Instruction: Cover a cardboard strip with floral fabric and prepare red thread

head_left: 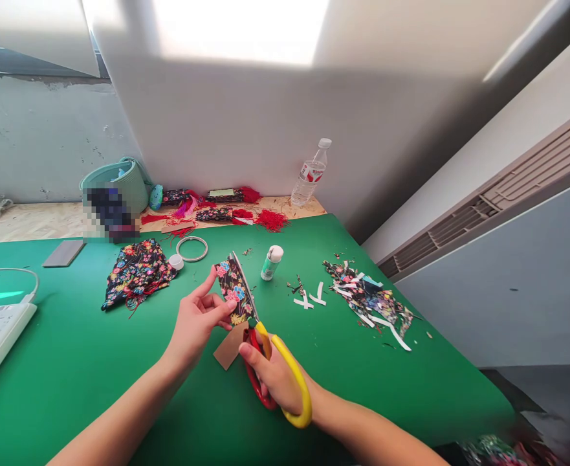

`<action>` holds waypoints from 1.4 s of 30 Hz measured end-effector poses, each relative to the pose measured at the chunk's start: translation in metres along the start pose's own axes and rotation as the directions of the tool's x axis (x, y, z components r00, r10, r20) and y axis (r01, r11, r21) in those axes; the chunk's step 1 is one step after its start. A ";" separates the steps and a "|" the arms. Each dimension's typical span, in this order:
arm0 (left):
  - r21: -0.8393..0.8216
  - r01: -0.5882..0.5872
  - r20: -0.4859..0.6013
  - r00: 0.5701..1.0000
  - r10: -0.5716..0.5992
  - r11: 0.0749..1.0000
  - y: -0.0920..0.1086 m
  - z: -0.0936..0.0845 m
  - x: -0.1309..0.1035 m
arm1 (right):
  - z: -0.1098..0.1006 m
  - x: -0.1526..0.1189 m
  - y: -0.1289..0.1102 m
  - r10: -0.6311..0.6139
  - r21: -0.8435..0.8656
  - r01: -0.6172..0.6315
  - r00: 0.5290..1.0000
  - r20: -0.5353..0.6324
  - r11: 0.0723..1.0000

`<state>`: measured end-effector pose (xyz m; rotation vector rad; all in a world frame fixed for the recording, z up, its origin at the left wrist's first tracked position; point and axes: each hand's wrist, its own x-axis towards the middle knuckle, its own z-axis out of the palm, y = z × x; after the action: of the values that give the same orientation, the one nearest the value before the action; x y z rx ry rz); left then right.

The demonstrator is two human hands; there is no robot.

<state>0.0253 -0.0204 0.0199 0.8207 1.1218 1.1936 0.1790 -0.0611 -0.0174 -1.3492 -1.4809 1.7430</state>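
Observation:
My left hand (200, 317) pinches a piece of black floral fabric (231, 285) between thumb and fingers, holding it up above the green table. My right hand (279, 375) is wrapped round the handles of a pair of scissors (288, 362), one handle yellow and one red. Their blades point away from me and lie along the fabric's right edge; whether they bite into it I cannot tell. Under the hands a brown piece of card (229, 349) rests on the table, partly hidden by the scissors. Just beyond the blades stands a small green-and-white glue bottle (271, 264).
Fabric and paper scraps (367, 298) are heaped at right. A folded floral cloth (139, 272), a metal ring (191, 249) and a white cap (176, 261) lie at left. Behind are red-tasselled floral pieces (217, 214), a teal basket (136, 184) and a water bottle (311, 175). A power strip (3, 336) sits far left.

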 end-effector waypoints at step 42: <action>-0.631 0.344 0.225 0.939 -0.260 0.696 0.005 -0.003 0.010 | 0.003 0.004 -0.013 0.065 0.212 -0.062 0.998 -0.010 0.975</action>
<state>0.0213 -0.0099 0.0217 0.1326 0.6128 1.1281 0.1719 -0.0547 -0.0072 -1.3092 -1.2154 1.8648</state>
